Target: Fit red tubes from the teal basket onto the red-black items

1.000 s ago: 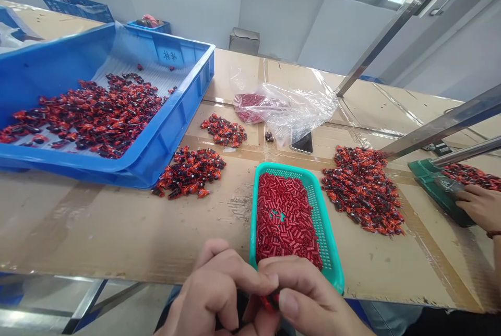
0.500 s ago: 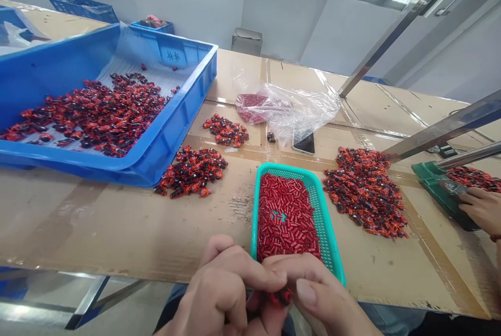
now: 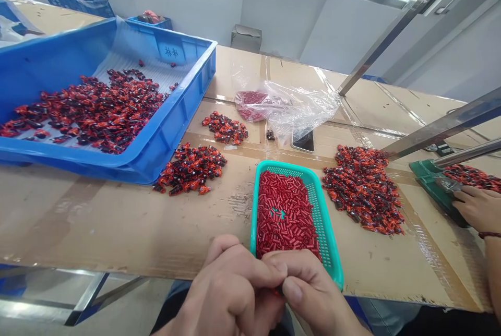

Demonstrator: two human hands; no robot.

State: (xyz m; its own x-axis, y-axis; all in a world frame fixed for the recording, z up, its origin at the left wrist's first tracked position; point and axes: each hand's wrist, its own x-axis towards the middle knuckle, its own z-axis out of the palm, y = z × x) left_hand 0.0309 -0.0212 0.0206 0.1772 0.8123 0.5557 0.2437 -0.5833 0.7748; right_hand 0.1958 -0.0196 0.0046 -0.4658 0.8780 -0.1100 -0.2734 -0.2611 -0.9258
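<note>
Just in front of the green basket [image 3: 327, 229], my left hand [image 3: 230, 289] and my right hand [image 3: 313, 286] meet, fingertips touching. Both are closed in a pinch around a small black-and-red part [image 3: 279, 290], mostly covered by fingers and thumbs. Short dark red tubes [image 3: 287, 205] fill much of the basket just beyond my hands. Heaps of small black-and-orange parts lie on either side: one pile [image 3: 191, 169] to the left, a smaller pile [image 3: 225, 128] behind it, and a large pile [image 3: 362, 190] to the right.
A big blue crate [image 3: 183, 109] at the left holds many black-and-orange parts. Behind the basket lie a clear plastic bag [image 3: 301, 104] and a phone [image 3: 303, 139]. Metal posts [image 3: 442, 124] slant across the right, where another person's hand [image 3: 475, 205] touches a green tool [image 3: 434, 182].
My fingers have closed further over the small part, whose red end showed more before. The view has shifted slightly; the piles and basket stay in place.
</note>
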